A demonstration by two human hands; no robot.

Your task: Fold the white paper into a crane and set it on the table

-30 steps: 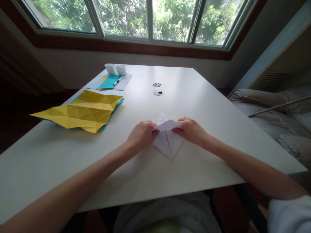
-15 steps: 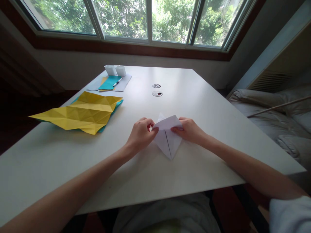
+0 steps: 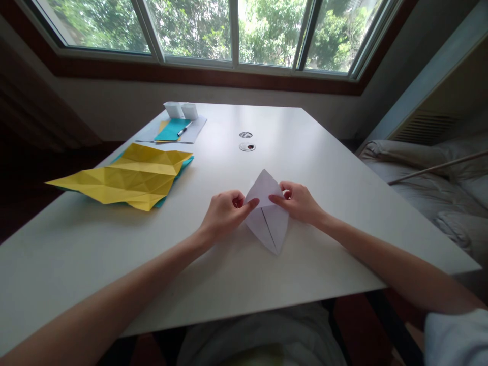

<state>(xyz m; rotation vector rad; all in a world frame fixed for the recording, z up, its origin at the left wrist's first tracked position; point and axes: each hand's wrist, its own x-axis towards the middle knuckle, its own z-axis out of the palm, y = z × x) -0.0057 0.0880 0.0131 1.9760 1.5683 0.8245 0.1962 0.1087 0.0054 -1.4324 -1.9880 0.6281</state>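
Observation:
A folded sheet of white paper (image 3: 271, 226), shaped like a diamond, is between my hands near the front of the table. One point of it faces the window and the other faces me; a dark slit runs down the middle of the lower half. My left hand (image 3: 227, 209) pinches its left edge, thumb on top and fingers curled beneath. On the opposite edge, my right hand (image 3: 296, 200) grips it with the thumb laid on the upper flap. The paper's underside is hidden.
Creased yellow paper (image 3: 131, 178) lies over teal paper (image 3: 183, 165) at the left. Farther back are a teal sheet (image 3: 171, 130), a pen (image 3: 185, 128), white sheets (image 3: 200, 127) and small white folded pieces (image 3: 189, 111). Two round inserts, including a grommet (image 3: 247, 147), sit in the white table (image 3: 324, 264).
The paper's upper flap, earlier folded down toward me, now stands up as a point toward the window. My left thumb has slid right onto it, and the lower tip has shifted slightly right.

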